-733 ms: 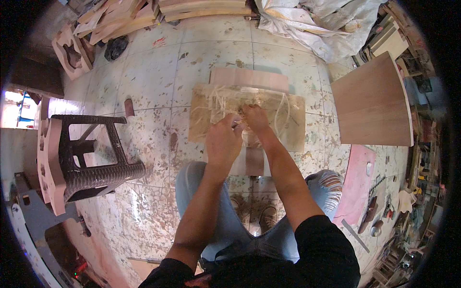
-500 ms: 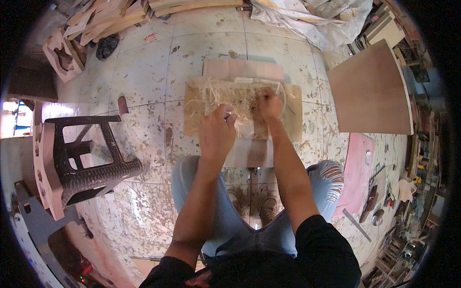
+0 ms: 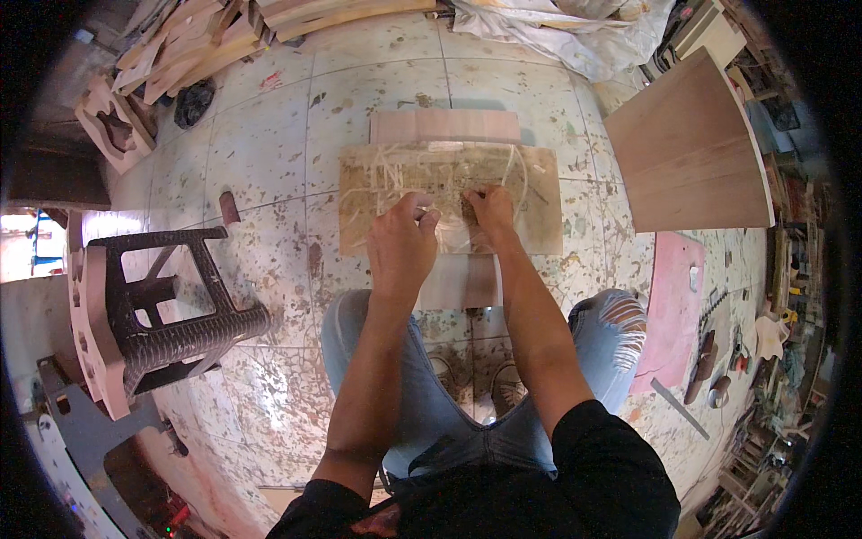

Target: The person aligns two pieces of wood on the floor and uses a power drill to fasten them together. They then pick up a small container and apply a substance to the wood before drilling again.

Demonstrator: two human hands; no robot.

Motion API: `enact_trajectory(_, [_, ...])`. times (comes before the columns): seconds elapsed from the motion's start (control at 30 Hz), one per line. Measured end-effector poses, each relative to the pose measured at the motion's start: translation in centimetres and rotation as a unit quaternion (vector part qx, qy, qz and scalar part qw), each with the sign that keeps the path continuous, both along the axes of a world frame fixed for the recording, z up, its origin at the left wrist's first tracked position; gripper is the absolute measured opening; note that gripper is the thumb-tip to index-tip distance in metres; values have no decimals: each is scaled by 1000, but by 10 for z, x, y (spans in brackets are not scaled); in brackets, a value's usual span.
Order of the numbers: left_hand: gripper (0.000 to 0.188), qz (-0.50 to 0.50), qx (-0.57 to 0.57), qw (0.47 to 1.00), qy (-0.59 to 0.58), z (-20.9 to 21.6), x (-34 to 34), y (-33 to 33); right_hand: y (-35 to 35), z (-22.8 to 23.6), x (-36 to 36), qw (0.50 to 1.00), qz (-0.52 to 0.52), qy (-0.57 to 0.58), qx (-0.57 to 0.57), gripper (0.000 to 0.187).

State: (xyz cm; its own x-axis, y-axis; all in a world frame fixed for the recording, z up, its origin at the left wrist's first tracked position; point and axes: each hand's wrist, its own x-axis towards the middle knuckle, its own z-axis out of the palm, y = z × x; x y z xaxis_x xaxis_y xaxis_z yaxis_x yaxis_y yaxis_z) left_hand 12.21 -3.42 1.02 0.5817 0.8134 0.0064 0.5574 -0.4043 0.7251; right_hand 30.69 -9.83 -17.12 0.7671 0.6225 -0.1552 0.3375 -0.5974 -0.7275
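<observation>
Between my knees lies a flat, brownish rectangular board (image 3: 539,207), marked with pale streaks and scuffs. It rests across a longer pinkish wooden piece (image 3: 444,124) that shows beyond its far edge and again on the near side. My left hand (image 3: 400,241) is closed in a pinch over the left half of the board; a small whitish bit shows at the fingertips, too small to name. Over the middle right of the board, my right hand (image 3: 492,213) has its fingers pinched together, the fingertips pointing left. What it holds, if anything, is hidden.
A black plastic stool (image 3: 193,323) stands at left with a shaped wooden piece (image 3: 99,337) against it. On the right are a large brown panel (image 3: 691,153), a pink sheet (image 3: 669,305) and a metal strip (image 3: 680,409). Cut wood (image 3: 193,45) and white sheeting (image 3: 575,31) lie far off.
My right hand has moved left and slightly nearer, closer to my left hand. The left hand stays in nearly the same place. The whole view has shifted slightly.
</observation>
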Motion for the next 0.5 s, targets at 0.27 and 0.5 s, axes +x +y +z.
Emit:
enact_trajectory(0.27, [18, -7, -8, 1000, 9, -2, 5, -1, 4, -11, 16, 999, 8, 3, -52, 29])
enact_trajectory(0.5, [19, -7, -10, 1000, 14, -9, 4, 1, -15, -13, 14, 991, -107, 70, 40, 35])
